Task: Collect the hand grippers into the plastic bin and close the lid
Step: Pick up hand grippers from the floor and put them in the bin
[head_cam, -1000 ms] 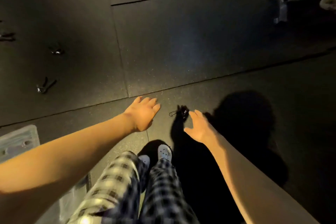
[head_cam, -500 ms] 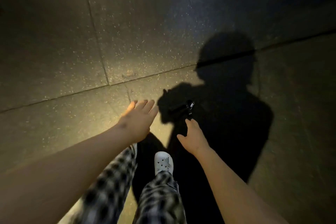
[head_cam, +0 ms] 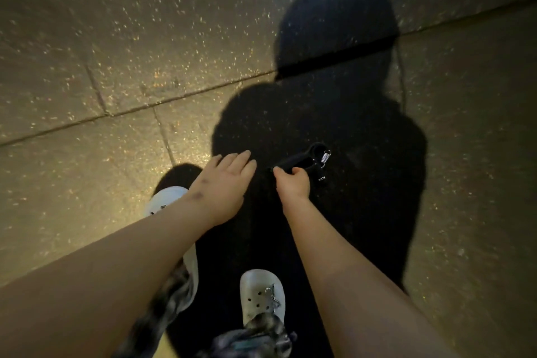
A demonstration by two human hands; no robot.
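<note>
Underfoot: speckled rubber tiles point(head_cam: 122, 46) with seams, warm light at left, the person's shadow point(head_cam: 334, 96) across the middle.
Hand gripper point(head_cam: 302, 158): black, steel spring, within the shadow.
Right hand point(head_cam: 292, 183): pinches one handle.
Left hand point(head_cam: 223, 186): flat, fingers straight, just beside.

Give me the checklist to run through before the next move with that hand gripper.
1. Right hand has a grip on the hand gripper: ok, fingers curl round one black handle.
2. Hand gripper lifted off the floor: cannot tell, it sits in deep shadow.
3. Left hand free: ok, open and holding nothing.
4. Plastic bin in sight for the drop: not ok, out of view.
5. White shoes apart from the hand gripper: ok.
</note>
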